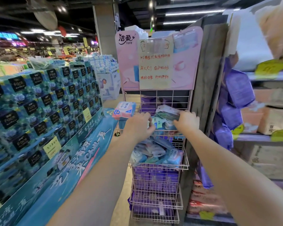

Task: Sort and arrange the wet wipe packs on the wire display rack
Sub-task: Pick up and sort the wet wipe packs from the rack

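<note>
A pink wire rack stands on the shop floor, its top basket heaped with blue and teal wet wipe packs, the next basket likewise, purple packs filling the lower tiers

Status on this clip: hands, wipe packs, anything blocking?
Left hand and right hand both on wet wipe packs in top basket. Pink pack perched on basket's left edge. Nothing blocking.

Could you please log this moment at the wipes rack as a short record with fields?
setting: shop aisle
rack: pink wire display rack, several tiers
top basket: mixed wet wipe packs
second basket: jumbled blue packs
lower baskets: purple packs
left hand: on packs in the top basket
right hand: grip on a dark pack
loose pack: perched at the top basket's left edge
</note>
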Tool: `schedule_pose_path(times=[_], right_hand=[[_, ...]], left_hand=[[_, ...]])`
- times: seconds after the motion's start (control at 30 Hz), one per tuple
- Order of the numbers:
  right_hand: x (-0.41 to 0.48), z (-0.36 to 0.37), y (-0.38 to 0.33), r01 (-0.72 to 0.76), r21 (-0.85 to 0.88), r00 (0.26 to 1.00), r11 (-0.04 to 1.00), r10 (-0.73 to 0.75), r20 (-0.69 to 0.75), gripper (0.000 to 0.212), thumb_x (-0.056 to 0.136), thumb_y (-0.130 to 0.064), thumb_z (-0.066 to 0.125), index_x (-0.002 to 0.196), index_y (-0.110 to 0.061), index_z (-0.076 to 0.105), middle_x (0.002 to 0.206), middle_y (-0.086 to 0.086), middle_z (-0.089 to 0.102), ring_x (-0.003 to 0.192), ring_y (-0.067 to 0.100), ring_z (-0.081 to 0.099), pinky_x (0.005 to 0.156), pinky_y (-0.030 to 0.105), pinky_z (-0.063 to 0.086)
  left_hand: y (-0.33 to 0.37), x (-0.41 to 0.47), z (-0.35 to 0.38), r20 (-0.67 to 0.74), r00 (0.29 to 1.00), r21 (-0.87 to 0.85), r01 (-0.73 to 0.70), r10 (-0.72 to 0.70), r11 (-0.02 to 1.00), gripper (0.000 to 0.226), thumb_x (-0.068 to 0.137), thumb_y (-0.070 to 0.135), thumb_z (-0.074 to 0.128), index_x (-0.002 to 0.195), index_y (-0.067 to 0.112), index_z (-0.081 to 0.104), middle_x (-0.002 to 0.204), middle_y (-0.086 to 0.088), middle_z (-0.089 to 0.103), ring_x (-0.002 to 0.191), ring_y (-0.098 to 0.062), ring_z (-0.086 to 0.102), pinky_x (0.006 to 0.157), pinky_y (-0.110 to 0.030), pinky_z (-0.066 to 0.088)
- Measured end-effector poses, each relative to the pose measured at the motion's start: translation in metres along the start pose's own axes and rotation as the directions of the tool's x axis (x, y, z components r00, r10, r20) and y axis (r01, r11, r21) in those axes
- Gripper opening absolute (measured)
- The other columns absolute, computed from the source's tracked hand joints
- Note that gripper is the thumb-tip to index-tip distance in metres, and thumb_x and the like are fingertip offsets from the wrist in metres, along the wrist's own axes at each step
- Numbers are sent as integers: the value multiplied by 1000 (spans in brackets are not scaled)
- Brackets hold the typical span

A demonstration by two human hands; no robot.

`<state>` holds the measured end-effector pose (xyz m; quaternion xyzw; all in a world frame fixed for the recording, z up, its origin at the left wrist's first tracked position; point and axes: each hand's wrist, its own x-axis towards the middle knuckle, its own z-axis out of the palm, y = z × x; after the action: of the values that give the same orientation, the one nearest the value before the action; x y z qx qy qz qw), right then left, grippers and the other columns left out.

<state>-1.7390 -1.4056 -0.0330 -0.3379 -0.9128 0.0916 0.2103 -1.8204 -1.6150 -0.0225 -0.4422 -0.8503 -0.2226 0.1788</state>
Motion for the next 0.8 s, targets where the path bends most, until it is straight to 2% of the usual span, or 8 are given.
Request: schedule_pose_path(times=[0.13,0.3,0.4,0.5,0.6,0.67,0.73,0.8], right_hand=[[5,-5,12,47,34,999,998,-47,-10,40,87,-25,62,126,-28,68,128,5,60,120,34,48,97,43,38],[8,-4,23,242,52,969,969,-239,-58,30,90,-13,54,108,-19,77,105,7,61,104,35,52,81,37,45],[8,2,21,314,220,946,924,-285,-156,25,94,-10,55,96,-12,80,89,10,61,95,35,55,76,37,47],[0,6,8,405,299,908,864,-343,-239,23,96,-13,58,105,-15,79,87,7,60,88,24,52,73,32,37],[-8,8,-7,441,388,894,809,-360,-265,22,98,-16,58,111,-13,76,90,3,57,89,22,52,74,31,38],[-10,7,-9,483,418,876,770,-427,-226,22,98,-23,58,111,-17,75,95,-4,59,92,20,53,78,34,45],[-10,3,-7,490,460,867,741,-467,-172,23,98,-23,56,114,-20,72,103,-3,67,94,17,59,84,38,52],[-7,-2,-3,380,529,922,758,-353,-157,33,96,-14,56,128,-17,66,117,2,69,105,17,62,94,36,52]], left_hand=[[20,16,19,34,997,-16,68,-67,998,33,95,33,57,120,12,64,116,-5,67,113,-26,58,89,-39,47],[38,40,46,32,974,215,213,-224,953,51,100,45,43,123,6,67,125,-15,59,121,-35,50,105,-47,42],[46,46,55,54,953,163,287,-299,944,58,103,47,36,129,6,69,134,-17,55,126,-37,46,111,-48,36],[53,55,58,68,905,-26,421,-419,906,66,103,53,31,136,7,66,139,-20,55,129,-40,47,112,-50,36],[53,66,55,103,831,-392,539,-547,745,68,96,62,33,127,14,69,126,-16,66,119,-37,58,106,-50,46],[51,70,50,145,799,-616,535,-584,578,52,97,58,49,118,16,69,114,-7,70,107,-28,64,97,-42,52],[45,73,46,135,783,-719,499,-607,483,27,99,39,61,108,15,67,105,-9,72,92,-28,68,79,-34,54],[39,74,42,101,764,-750,480,-638,455,14,100,26,61,103,12,62,95,-7,69,77,-23,63,58,-25,49]])
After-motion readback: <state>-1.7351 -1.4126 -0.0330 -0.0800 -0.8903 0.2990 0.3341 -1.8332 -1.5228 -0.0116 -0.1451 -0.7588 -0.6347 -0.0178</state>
